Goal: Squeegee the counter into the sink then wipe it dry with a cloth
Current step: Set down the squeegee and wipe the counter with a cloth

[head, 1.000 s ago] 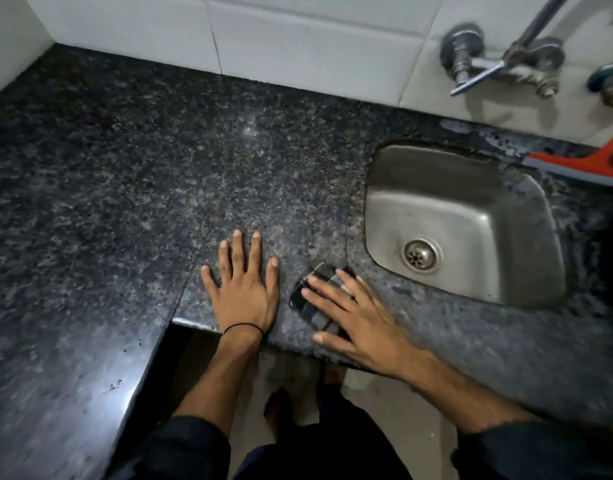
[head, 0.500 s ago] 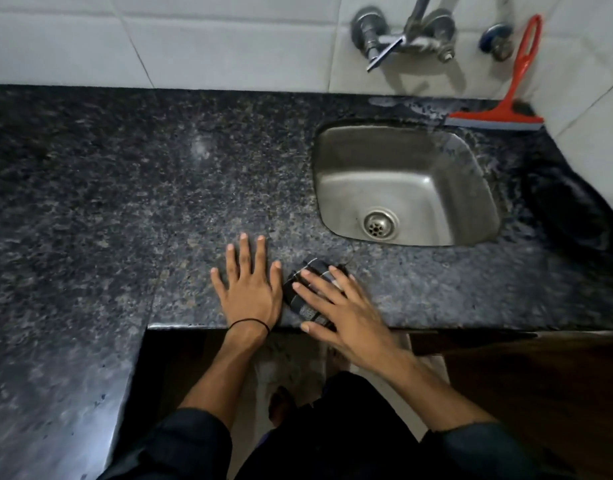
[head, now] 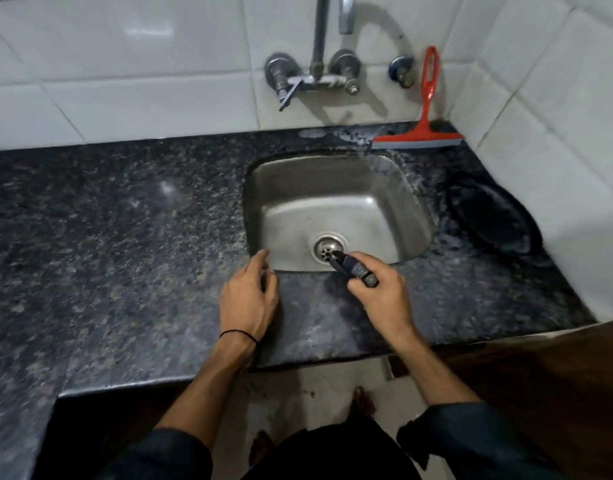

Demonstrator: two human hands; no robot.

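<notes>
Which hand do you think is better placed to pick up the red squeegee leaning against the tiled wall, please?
Probably the left hand: it is free, resting by the steel sink. The right hand is nearer the red squeegee but already grips a small dark object.

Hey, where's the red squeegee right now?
The red squeegee stands at the back right of the counter, behind the sink, handle leaning against the wall tiles.
</notes>
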